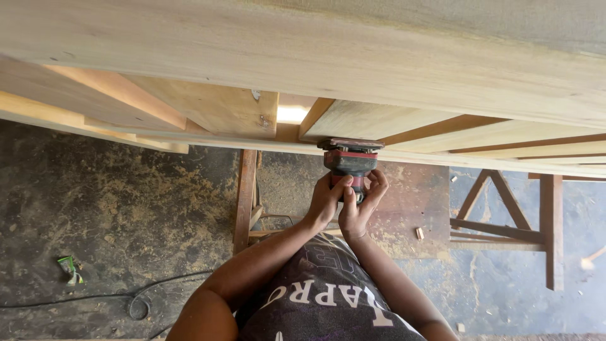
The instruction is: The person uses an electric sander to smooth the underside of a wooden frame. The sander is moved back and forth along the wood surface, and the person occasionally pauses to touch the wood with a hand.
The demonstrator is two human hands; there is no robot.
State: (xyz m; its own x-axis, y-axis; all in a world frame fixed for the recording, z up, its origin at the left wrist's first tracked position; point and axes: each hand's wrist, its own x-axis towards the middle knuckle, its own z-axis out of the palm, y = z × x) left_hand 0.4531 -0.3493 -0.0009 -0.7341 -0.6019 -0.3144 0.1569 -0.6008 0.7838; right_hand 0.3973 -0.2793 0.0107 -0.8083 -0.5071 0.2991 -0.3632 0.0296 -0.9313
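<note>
Both hands are wrapping around a red and black handheld electric sander [349,165] and pressing its flat pad up against the lower edge of a pale, unfinished wooden frame [303,76] that is filling the top of the view. The left hand [326,201] is closing its fingers on the left side of the sander's body, and the right hand [361,208] is clasping the right side and the underside, thumb lying up along the casing; the two hands are touching each other beneath the tool, so neither is nearer than the other. From this double grip the sander is sitting directly ahead, between the hands and the frame, its dark flat pad [350,144] lying against the wood. The pad's long side is running along the frame's edge, left to right, and that edge is stretching well away from the sander on both sides. Below the frame, past the sander, a brown wooden trestle [505,218] is standing to the right, and a dusty concrete floor [126,208] strewn with sawdust is spreading to the left, where a black cable [132,297] is trailing near a small green scrap of wrapper [68,268].
</note>
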